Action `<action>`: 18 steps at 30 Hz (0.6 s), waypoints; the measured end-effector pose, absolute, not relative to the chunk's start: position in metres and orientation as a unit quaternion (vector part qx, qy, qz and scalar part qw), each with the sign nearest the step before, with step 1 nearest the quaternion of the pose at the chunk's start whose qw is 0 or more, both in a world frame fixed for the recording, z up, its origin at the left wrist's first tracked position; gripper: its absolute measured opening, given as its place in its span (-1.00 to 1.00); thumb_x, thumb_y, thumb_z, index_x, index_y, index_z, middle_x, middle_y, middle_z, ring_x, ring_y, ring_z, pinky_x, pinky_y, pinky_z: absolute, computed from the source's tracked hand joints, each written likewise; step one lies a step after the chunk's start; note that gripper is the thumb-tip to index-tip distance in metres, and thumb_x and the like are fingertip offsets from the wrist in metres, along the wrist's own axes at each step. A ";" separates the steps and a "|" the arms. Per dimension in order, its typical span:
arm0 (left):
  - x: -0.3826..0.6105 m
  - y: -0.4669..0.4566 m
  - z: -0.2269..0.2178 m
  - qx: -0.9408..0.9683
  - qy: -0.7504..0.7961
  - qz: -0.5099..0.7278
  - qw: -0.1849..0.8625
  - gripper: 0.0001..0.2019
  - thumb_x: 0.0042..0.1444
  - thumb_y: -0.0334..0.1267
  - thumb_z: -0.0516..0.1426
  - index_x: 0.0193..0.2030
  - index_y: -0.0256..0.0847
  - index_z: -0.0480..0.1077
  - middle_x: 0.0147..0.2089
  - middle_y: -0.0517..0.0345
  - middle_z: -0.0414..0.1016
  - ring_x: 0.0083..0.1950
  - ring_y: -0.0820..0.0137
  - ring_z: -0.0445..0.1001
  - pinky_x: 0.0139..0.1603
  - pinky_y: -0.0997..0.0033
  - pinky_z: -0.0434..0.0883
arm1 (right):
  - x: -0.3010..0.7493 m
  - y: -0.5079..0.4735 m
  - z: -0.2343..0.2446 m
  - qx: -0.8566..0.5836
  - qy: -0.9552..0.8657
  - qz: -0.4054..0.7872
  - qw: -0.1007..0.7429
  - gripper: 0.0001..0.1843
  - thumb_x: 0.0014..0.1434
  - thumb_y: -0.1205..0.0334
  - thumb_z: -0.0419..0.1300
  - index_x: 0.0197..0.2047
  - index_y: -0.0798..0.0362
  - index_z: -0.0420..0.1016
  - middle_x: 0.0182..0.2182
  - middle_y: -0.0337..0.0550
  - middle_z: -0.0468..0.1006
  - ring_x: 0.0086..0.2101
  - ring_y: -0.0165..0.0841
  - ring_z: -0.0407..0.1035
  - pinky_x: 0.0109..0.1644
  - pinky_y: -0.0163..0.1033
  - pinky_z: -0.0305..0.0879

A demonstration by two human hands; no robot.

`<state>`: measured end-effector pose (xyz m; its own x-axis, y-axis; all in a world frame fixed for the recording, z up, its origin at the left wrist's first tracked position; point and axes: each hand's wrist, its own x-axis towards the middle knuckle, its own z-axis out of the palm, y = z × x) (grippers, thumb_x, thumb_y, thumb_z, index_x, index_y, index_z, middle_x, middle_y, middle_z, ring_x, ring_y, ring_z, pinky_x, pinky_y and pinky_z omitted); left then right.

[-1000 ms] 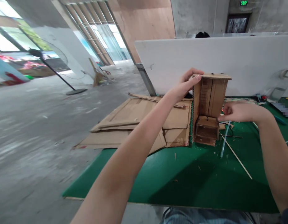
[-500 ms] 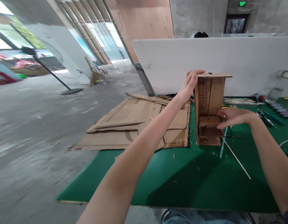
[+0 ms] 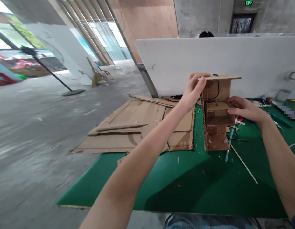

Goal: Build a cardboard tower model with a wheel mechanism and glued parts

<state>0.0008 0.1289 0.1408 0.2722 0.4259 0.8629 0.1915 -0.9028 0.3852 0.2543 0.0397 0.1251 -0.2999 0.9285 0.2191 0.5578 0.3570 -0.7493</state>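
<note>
Small cardboard box [image 3: 219, 114] raised inside an upright cardboard frame [image 3: 225, 88]

The frame stands on the green worktop [image 3: 185, 190], its open front facing the person. At the frame's top left corner, the left hand [image 3: 195, 86] has its grip clamped on the cardboard. At the frame's right side, the right hand [image 3: 247, 109] has thumb and fingers closed on the box's right edge, with the box above the frame's floor. A black cord [image 3: 218, 90] curves down inside the frame's upper part. Flat cardboard sheets [image 3: 144, 111] lie left of the frame; a thin wooden stick [image 3: 244, 165] lies at its lower right, and pliers [image 3: 281, 120] lie farther right of it.
</note>
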 end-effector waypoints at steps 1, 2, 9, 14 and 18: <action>0.004 0.120 0.144 0.790 0.194 0.572 0.108 -0.42 0.28 0.32 -0.18 0.02 0.04 0.47 0.05 0.02 0.50 0.23 0.18 0.35 0.25 0.07 0.33 | 0.254 0.039 0.127 -0.489 -0.749 0.267 0.357 -0.54 0.10 -0.14 0.30 -0.06 -0.01 0.43 -0.25 -0.13 0.53 -0.22 -0.22 0.42 -0.25 -0.18 0.38; 0.007 0.112 0.147 0.791 0.190 0.571 0.111 -0.42 0.27 0.33 -0.16 0.01 0.04 0.48 0.04 0.01 0.49 0.22 0.18 0.35 0.25 0.07 0.34 | 0.254 0.038 0.129 -0.487 -0.743 0.252 0.384 -0.54 0.09 -0.13 0.30 -0.07 -0.01 0.44 -0.25 -0.13 0.53 -0.22 -0.22 0.42 -0.24 -0.18 0.37; 0.015 0.082 0.155 0.813 0.160 0.547 0.116 -0.41 0.24 0.36 -0.11 0.02 0.00 0.47 0.06 -0.02 0.41 0.23 0.18 0.35 0.23 0.10 0.38 | 0.247 0.011 0.160 -0.477 -0.710 0.151 0.496 -0.71 0.14 0.10 0.24 -0.11 0.05 0.50 -0.22 -0.12 0.56 -0.18 -0.26 0.39 -0.13 -0.18 0.32; 0.015 0.080 0.156 0.818 0.158 0.540 0.122 -0.40 0.24 0.36 -0.12 0.03 -0.01 0.46 0.05 -0.02 0.42 0.25 0.17 0.33 0.30 0.06 0.31 | 0.250 0.002 0.167 -0.480 -0.711 0.172 0.484 -0.54 0.18 -0.06 0.23 0.04 0.07 0.50 -0.18 -0.08 0.54 -0.20 -0.28 0.39 -0.20 -0.23 0.32; 0.013 0.085 0.155 0.819 0.159 0.538 0.117 -0.41 0.25 0.35 -0.13 0.04 0.00 0.45 0.06 -0.01 0.43 0.24 0.17 0.34 0.34 0.05 0.27 | 0.259 0.005 0.165 -0.504 -0.692 0.160 0.491 -0.24 0.13 -0.27 0.23 0.20 0.11 0.38 -0.14 -0.02 0.49 -0.25 -0.29 0.40 -0.24 -0.20 0.34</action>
<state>0.0134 0.0848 0.1548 0.3702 0.3859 0.8450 0.1348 -0.9223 0.3622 0.2586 0.0046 0.1652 -0.0105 0.8553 0.5180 0.5402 0.4408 -0.7168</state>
